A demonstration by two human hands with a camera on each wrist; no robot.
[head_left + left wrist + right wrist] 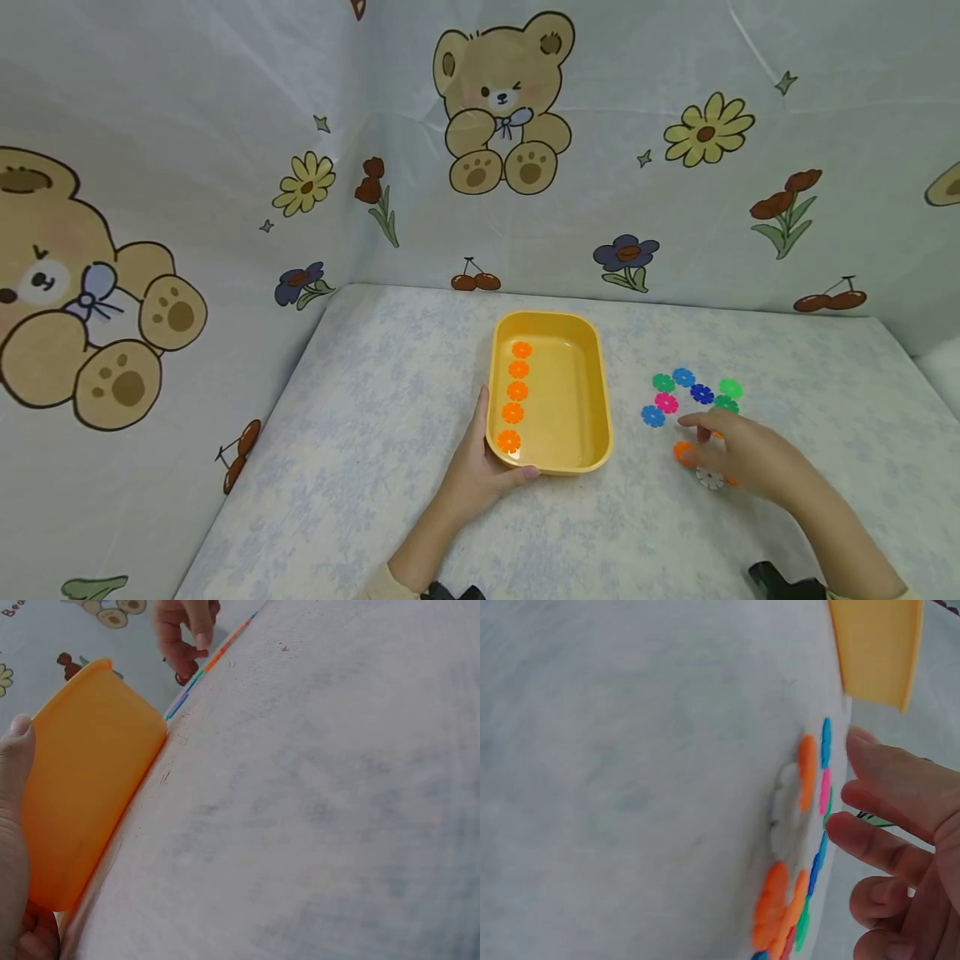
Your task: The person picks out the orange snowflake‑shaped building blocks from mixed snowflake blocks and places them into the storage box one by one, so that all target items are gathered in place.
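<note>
Your left grip [480, 477] is pinching the glossy, round-cornered yellow tray [566, 392] holding five notched orange discs [514, 391]; your spread right grip [753, 460] is hovering by loose discs [664, 404] on the mottled tabletop [360, 450].

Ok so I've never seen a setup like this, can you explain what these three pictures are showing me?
There's no machine here, just a person at work, filmed by three worn cameras. The widest picture comes from the head, looking forward and down at the table. The other two come from the left and right wrists, so the table looks tilted there. The left hand holds a yellow tray; inside, along its left side, is a row of five orange discs. The right hand is over some loose discs in blue, green, pink, orange and white. I can't see any disc in its grasp.
</note>
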